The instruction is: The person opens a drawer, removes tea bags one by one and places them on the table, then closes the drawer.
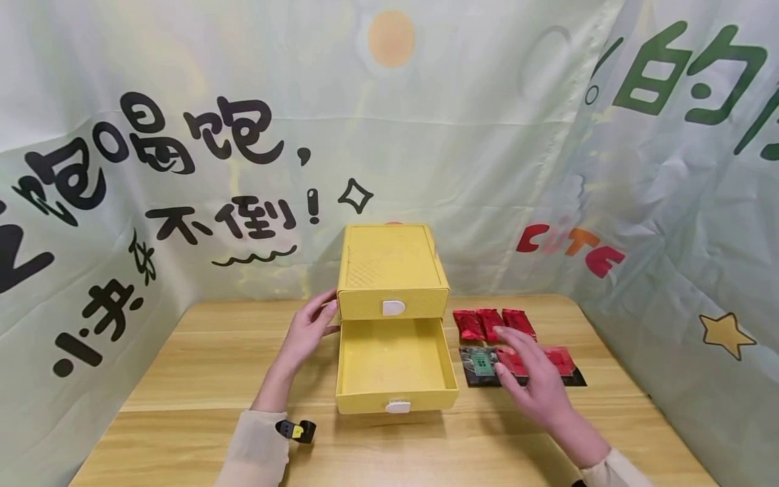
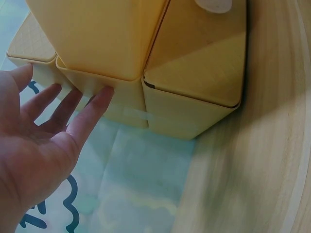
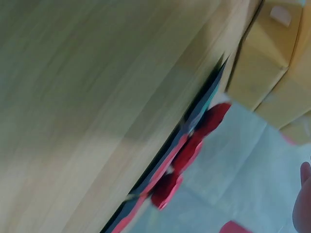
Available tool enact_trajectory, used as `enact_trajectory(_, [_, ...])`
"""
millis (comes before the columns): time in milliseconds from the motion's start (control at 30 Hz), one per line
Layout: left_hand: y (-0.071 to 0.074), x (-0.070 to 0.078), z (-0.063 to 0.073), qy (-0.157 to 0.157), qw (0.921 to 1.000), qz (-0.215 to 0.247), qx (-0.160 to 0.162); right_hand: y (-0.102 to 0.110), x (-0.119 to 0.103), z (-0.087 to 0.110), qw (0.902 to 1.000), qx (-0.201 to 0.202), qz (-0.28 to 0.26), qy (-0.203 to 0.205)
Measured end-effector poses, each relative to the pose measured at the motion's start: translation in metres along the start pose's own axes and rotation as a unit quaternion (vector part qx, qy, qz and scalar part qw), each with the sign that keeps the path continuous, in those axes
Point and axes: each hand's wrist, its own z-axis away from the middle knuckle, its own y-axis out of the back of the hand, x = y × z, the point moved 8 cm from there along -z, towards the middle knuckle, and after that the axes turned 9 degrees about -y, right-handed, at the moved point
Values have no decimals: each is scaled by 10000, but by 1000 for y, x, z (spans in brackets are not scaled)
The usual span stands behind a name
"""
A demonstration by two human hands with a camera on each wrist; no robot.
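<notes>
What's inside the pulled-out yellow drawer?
The pulled-out yellow drawer shows only bare bottom and walls. Its rear is hidden under the closed top drawer, so anything there can't be seen.

From the boxy yellow plastic drawer unit (image 1: 371, 308), puffy red packets (image 1: 489, 322) lie at three o'clock, flat black-and-red packaging (image 1: 514, 365) at four.

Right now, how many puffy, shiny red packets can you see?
3 in a row: left packet nearest the yellow boxy drawer unit, middle packet, right packet. The closed top drawer could hide more.
</notes>
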Motion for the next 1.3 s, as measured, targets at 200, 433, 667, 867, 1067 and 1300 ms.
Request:
enact_trajectory(200, [-2, -1, 1, 36, 10000, 45, -12, -16, -26, 1, 9984, 164, -192, 510])
enact_trajectory(433, [-2, -1, 2, 68, 9999, 71, 23, -29, -51, 3, 9933, 190, -409, 1063])
enact_trajectory(667, [-2, -1, 1, 35, 10000, 15, 14, -35, -87, -3, 9826, 406, -289, 1788])
enact_trajectory(867, [-1, 2, 0, -24, 10000, 17, 0, -43, -114, -5, 9727, 488, 105, 2264])
enact_trajectory(1067, [-1, 2, 0, -2, 10000, 52, -10, -53, -132, 2, 9672, 300, 440, 2482])
enact_trajectory(1300, [-1, 2, 0, 25, 10000, 70, 21, -69, -152, 11, 9482, 188, 997, 3011])
